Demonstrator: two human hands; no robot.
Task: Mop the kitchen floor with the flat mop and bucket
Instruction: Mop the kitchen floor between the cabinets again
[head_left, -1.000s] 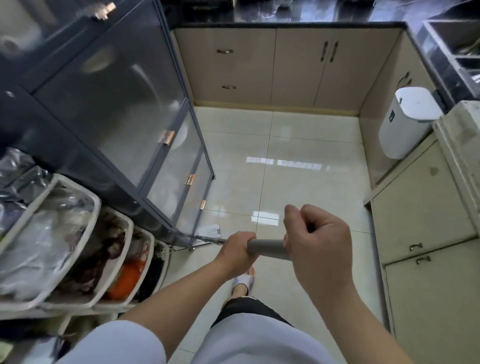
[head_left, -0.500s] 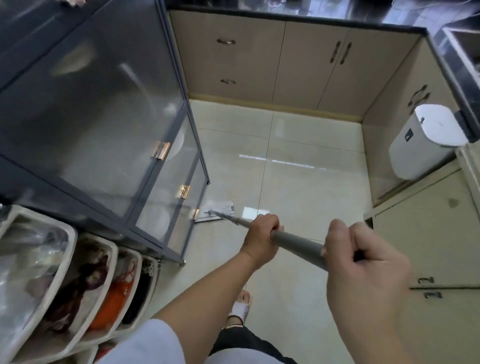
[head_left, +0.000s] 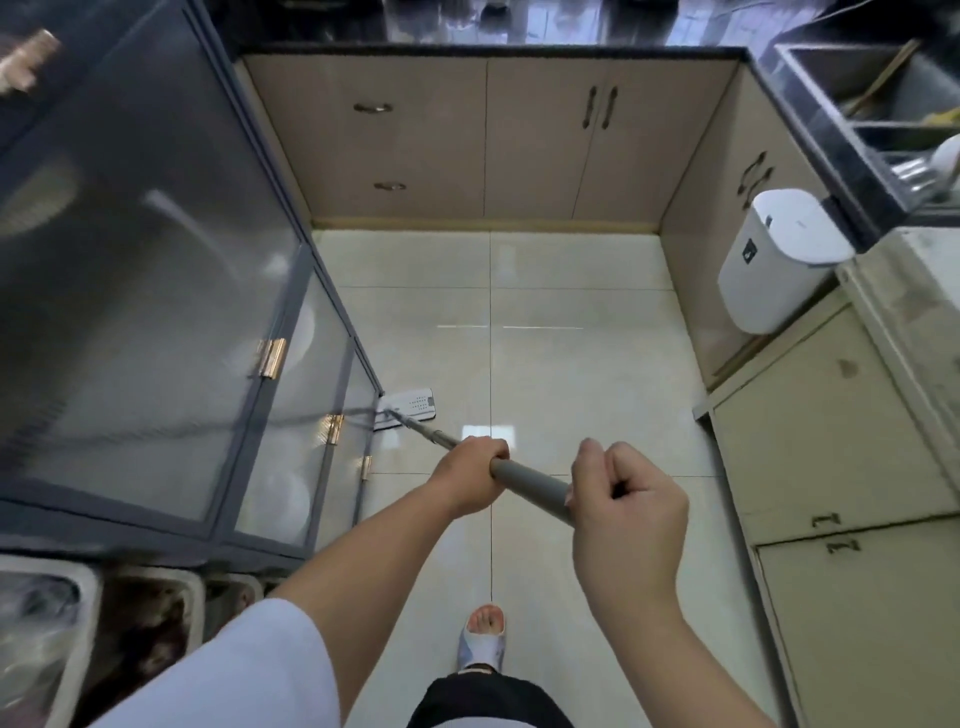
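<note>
The flat mop's white head lies on the glossy tiled floor, right beside the front corner of the grey glass-door cabinet. Its grey handle runs from the head back toward me. My left hand grips the handle lower down. My right hand grips the handle's upper end, fingers curled round it. No bucket is in view.
Beige base cabinets close off the far end and the right side. A white lidded bin hangs at the right. Storage bins stand at lower left. My sandalled foot stands on the floor below my hands.
The mop head has slid forward and slightly right along the cabinet's front corner. Both hands have moved forward with the handle, and my view has swung toward the far cabinets.
</note>
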